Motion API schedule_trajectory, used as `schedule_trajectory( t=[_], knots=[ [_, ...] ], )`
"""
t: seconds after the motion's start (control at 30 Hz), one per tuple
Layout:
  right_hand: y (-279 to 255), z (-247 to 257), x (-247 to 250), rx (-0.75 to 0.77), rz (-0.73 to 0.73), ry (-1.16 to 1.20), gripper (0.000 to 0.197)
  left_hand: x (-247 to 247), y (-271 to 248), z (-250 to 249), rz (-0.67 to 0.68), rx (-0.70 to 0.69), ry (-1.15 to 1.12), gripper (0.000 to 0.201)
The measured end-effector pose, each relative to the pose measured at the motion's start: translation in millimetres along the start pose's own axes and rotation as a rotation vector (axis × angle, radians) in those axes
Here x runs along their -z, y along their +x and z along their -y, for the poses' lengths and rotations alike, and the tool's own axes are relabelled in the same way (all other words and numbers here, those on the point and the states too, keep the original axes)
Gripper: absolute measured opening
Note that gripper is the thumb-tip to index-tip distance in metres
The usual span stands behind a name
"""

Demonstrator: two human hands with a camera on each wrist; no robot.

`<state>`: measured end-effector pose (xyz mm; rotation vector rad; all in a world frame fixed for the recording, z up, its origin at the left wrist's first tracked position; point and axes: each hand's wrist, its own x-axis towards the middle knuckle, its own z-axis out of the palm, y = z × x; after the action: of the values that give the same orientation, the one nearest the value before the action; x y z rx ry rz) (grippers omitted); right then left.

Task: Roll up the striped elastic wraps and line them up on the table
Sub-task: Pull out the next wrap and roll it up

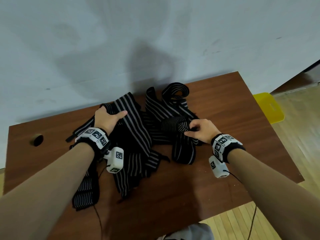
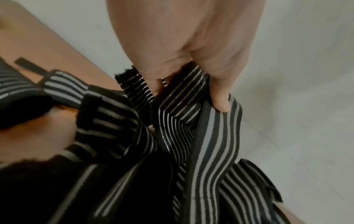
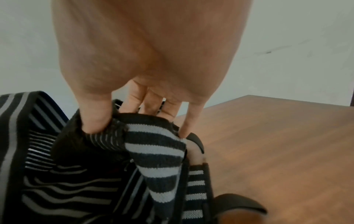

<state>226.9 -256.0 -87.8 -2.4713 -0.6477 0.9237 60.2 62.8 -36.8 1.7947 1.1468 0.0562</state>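
Several black elastic wraps with grey stripes (image 1: 133, 135) lie tangled in a heap on the brown table (image 1: 233, 110). My left hand (image 1: 109, 116) grips a bunch of wraps at the heap's far left, thumb laid across a wide striped band (image 2: 214, 144). My right hand (image 1: 199, 129) pinches the end of another wrap (image 1: 174, 124), whose bunched part stands up just left of the fingers. In the right wrist view the thumb and fingers hold a fold of striped wrap (image 3: 155, 144). One wrap (image 1: 174, 90) curls in a loose loop at the back.
A round cable hole (image 1: 37, 139) is in the table's left part. A grey wall (image 1: 155, 40) runs along the far edge. A yellow object (image 1: 268, 108) sits on the floor past the right edge. Bare wood shows on the table's front and right sides.
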Motion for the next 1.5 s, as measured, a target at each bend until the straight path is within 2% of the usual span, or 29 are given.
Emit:
schedule_trajectory(
  t=[0.03, 0.1, 0.2, 0.3, 0.4, 0.43, 0.5, 0.57, 0.67, 0.73, 0.83, 0.9, 0.97, 1.0, 1.03, 1.07, 1.13, 1.17, 1.2, 1.27, 1.33, 1.4, 1.5],
  knots=[
    [-3, 1, 0, 0.017, -0.002, 0.029, 0.035, 0, 1, 2, 0.009, -0.016, 0.042, 0.085],
    [-6, 6, 0, 0.078, -0.016, 0.057, 0.039, -3, -1, 1, 0.019, -0.087, 0.074, 0.04],
    [-7, 19, -3, 0.186, -0.075, 0.042, 0.031, -17, -8, -6, 0.004, -0.194, 0.035, 0.051],
    [-11, 36, -6, 0.244, -0.113, 0.185, 0.031, -27, -16, -23, -0.11, -0.324, 0.148, 0.046],
    [-12, 47, -6, 0.198, -0.075, 0.399, 0.031, -23, -14, -44, -0.315, -0.291, 0.136, 0.051],
    [-12, 50, -5, 0.18, -0.067, 0.44, 0.028, -19, -11, -49, -0.356, -0.26, 0.087, 0.053],
    [-11, 54, -5, 0.144, -0.068, 0.498, 0.034, -14, -11, -54, -0.378, -0.242, 0.037, 0.053],
    [-12, 56, -7, 0.152, -0.074, 0.556, 0.035, -22, -25, -56, -0.258, -0.355, 0.069, 0.046],
    [-21, 68, -7, 0.205, -0.069, 0.622, 0.032, -53, -53, -45, 0.105, -0.541, 0.265, 0.039],
    [-26, 77, -5, 0.255, -0.088, 0.64, 0.027, -72, -63, -36, 0.306, -0.536, 0.274, 0.036],
    [-27, 82, 0, 0.244, -0.056, 0.772, 0.019, -92, -76, -22, 0.426, -0.485, 0.219, 0.025],
    [-31, 82, 4, 0.228, -0.023, 0.809, 0.021, -98, -79, -12, 0.378, -0.473, 0.261, 0.038],
    [-37, 80, 4, 0.239, -0.072, 0.739, 0.017, -96, -78, -9, 0.255, -0.438, 0.228, 0.029],
    [-38, 74, 1, 0.241, -0.129, 0.65, 0.015, -92, -77, -11, 0.191, -0.431, 0.193, 0.027],
    [-39, 66, -2, 0.235, -0.159, 0.527, 0.02, -87, -77, -13, 0.14, -0.42, 0.145, 0.027],
    [-37, 59, -6, 0.218, -0.134, 0.357, 0.036, -82, -77, -18, 0.116, -0.399, 0.085, 0.026],
    [-35, 47, -17, 0.208, 0.037, 0.003, 0.067, -72, -83, -26, 0.125, -0.372, 0.0, 0.023],
    [-31, 43, -20, 0.198, 0.081, -0.117, 0.068, -69, -87, -30, 0.129, -0.369, -0.002, 0.028],
    [-30, 41, -21, 0.176, 0.059, -0.185, 0.059, -66, -91, -31, 0.137, -0.364, 0.007, 0.032],
    [-25, 37, -18, 0.075, -0.037, -0.151, 0.042, -59, -91, -27, 0.072, -0.355, -0.011, 0.032],
    [-24, 32, -13, -0.059, -0.047, 0.001, 0.033, -45, -85, -21, -0.102, -0.348, -0.094, 0.03],
    [-24, 30, -6, -0.141, -0.054, 0.055, 0.027, -28, -82, -17, -0.278, -0.355, -0.21, 0.025],
    [-24, 38, 2, -0.203, -0.026, 0.087, 0.022, -17, -84, -12, -0.347, -0.343, -0.309, 0.021]
  ],
)
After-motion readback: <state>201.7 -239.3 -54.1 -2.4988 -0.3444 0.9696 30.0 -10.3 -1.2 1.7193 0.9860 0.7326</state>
